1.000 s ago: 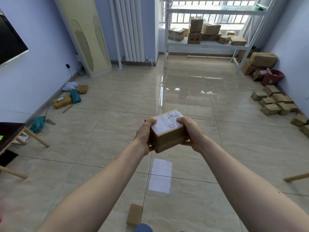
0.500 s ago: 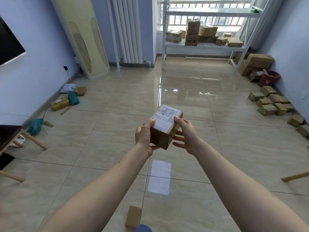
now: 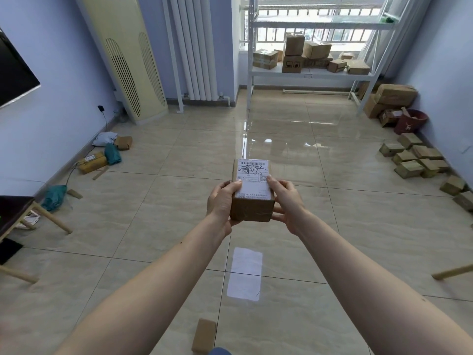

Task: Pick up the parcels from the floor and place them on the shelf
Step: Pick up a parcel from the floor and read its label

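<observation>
The left hand [image 3: 222, 204] and right hand [image 3: 287, 201] clasp a small parcel [image 3: 252, 191] between them, label up, the shelf [image 3: 311, 73] far ahead beyond both hands.

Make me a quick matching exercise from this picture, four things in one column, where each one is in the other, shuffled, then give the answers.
Things
1. labelled parcel
2. red bucket
3. teal bag
4. stacked boxes

Places
A. on the shelf
B. floor by the right wall
C. held between the left hand and right hand
D. floor by the left wall, near a wooden leg

Pairs: 1-C, 2-B, 3-D, 4-A
</observation>
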Action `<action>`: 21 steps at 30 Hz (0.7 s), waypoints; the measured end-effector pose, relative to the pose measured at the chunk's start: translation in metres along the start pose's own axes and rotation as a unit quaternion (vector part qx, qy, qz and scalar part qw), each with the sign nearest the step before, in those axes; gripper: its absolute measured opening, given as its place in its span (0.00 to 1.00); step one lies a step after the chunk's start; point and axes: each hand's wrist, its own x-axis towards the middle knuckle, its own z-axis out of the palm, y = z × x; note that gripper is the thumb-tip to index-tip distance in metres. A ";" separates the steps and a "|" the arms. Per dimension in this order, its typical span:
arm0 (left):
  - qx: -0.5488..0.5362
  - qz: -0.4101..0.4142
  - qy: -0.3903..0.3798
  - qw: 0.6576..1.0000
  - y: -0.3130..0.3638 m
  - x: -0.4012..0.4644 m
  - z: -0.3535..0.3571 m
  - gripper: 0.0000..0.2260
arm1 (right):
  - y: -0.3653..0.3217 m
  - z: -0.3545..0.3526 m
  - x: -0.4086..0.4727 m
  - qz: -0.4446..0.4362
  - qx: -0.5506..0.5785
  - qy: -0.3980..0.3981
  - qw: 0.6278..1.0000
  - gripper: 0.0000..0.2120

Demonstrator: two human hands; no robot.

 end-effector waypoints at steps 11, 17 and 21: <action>0.016 0.051 -0.019 0.998 0.008 0.011 0.035 0.17 | -0.014 -0.016 0.004 -0.043 0.023 0.001 0.999 0.16; 0.029 0.061 -0.036 0.997 0.011 0.024 0.068 0.16 | -0.032 -0.050 0.025 -0.051 0.032 -0.002 0.998 0.12; 0.014 0.065 -0.049 0.997 0.016 0.037 0.086 0.13 | -0.046 -0.063 0.044 -0.063 0.031 -0.005 0.998 0.10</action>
